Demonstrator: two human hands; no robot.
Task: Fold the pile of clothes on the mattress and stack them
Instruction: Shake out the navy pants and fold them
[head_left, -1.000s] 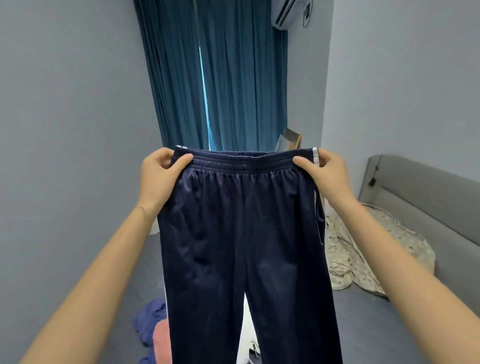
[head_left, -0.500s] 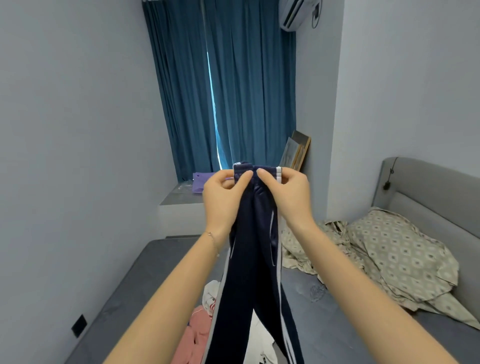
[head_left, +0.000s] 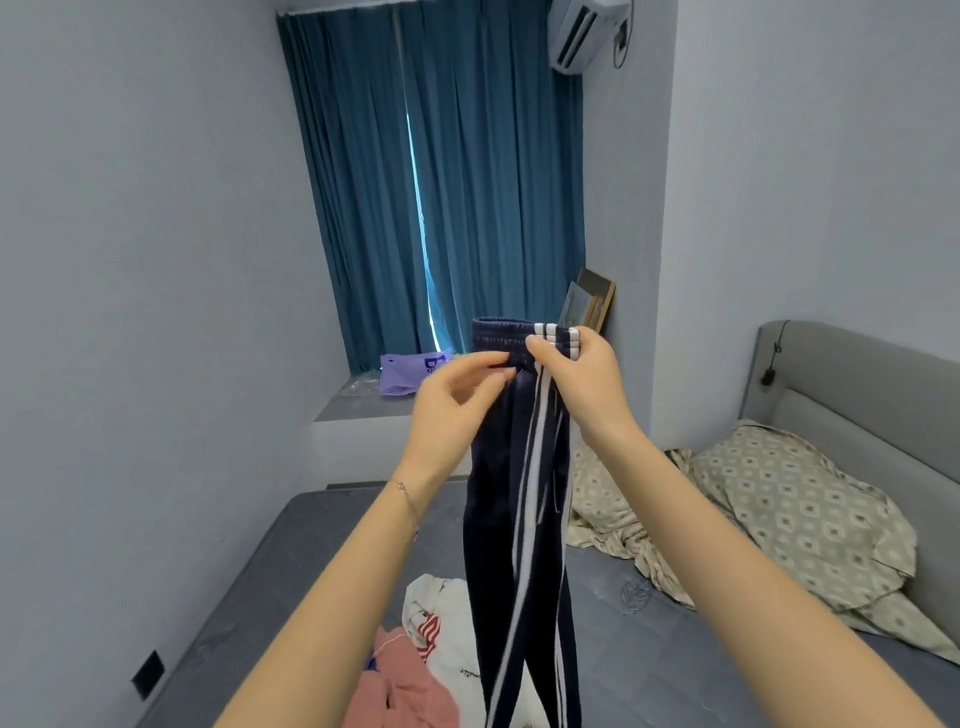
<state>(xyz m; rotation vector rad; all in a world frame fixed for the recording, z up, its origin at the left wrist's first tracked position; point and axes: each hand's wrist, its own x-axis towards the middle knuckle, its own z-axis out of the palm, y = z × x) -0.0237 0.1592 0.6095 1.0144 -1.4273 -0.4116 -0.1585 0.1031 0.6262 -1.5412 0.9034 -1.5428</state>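
Grey walls close in a narrow bedroom where a grey mattress fills the floor up to a padded grey headboard on the right. Teal curtains hang at the far end, a sliver of daylight showing between them, with an air conditioner mounted high beside them and a purple bag on the window ledge below. Two picture frames lean against the wall in the far right corner. Held up in the air over the mattress are navy track pants with white side stripes, folded lengthwise so both legs hang together. The right hand is clenched on the striped end of the waistband, thumb in front. The left hand sits just beside it, fingertips pinching the fabric right under the waistband; a thin bracelet circles that wrist. Beneath the hanging legs, near the mattress's near edge, lie a pink garment and a white garment with a red striped patch, touching each other. A patterned beige blanket is rumpled along the headboard side.
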